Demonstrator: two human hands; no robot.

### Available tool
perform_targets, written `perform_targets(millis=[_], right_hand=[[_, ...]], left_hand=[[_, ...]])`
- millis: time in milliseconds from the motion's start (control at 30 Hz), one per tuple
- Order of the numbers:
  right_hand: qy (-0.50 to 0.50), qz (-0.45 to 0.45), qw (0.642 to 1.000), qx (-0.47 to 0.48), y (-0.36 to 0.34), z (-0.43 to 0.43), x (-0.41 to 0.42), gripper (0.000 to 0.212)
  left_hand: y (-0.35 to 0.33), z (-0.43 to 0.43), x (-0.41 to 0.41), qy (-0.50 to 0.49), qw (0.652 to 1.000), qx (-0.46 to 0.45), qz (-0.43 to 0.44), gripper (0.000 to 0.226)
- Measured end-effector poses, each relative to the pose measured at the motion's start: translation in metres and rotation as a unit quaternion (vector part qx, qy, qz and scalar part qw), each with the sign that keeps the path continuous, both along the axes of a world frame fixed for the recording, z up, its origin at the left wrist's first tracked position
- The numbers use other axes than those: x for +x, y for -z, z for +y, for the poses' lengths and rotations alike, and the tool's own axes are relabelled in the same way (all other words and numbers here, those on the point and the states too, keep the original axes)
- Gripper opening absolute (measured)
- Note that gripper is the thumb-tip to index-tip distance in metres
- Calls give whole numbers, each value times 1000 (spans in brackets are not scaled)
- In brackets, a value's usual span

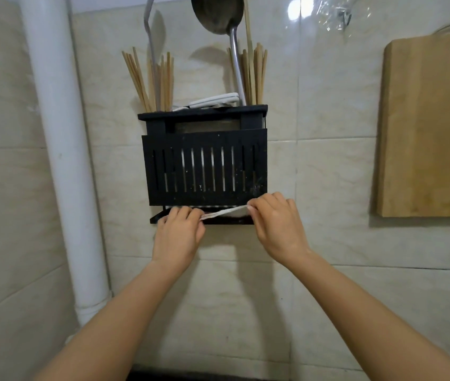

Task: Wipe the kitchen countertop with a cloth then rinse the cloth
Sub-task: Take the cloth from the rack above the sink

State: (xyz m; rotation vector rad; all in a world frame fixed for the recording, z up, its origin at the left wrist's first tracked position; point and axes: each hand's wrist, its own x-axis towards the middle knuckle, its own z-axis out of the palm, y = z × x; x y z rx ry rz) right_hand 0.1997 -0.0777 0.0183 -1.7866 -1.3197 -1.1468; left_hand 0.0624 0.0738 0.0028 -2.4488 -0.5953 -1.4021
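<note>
A pale cloth [225, 211] with a pinkish patch is stretched edge-on just under the black slatted utensil holder [204, 166] on the tiled wall. My left hand [178, 235] pinches the cloth's left end. My right hand [276, 224] pinches its right end between thumb and fingertips. The cloth lies over the holder's bottom tray [158, 217], and most of its surface is hidden from this angle. The countertop is not in view.
Chopsticks [152, 81] and a metal ladle [218, 15] stand in the holder. A white pipe [61, 149] runs down the wall at the left. A wooden cutting board [427, 125] hangs on the wall at the right.
</note>
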Motion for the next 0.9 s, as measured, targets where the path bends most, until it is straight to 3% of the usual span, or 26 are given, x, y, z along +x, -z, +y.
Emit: perform_targets(millis=[100, 167, 267, 367, 533, 767, 900], right_hand=[[-21, 30, 999, 8, -12, -13, -15, 24], [-64, 101, 992, 29, -20, -25, -25, 18], [-137, 259, 955, 50, -28, -49, -38, 23], [-133, 351, 926, 32, -18, -80, -55, 31], [-101, 498, 861, -28, 49, -155, -91, 30], [52, 627, 777, -21, 144, -267, -151, 25], [91, 723, 684, 47, 181, -331, -205, 26]], left_hand=[[-13, -10, -12, 39, 998, -46, -13, 31], [-26, -25, -24, 95, 990, -101, -30, 25], [-39, -51, -42, 177, 965, -192, -35, 14], [-35, -68, -63, 206, 933, -294, 35, 15], [18, -105, -93, 273, 830, -447, 194, 21], [102, -189, -99, 302, 730, -523, 320, 15], [132, -276, -101, 355, 646, -582, 344, 10]])
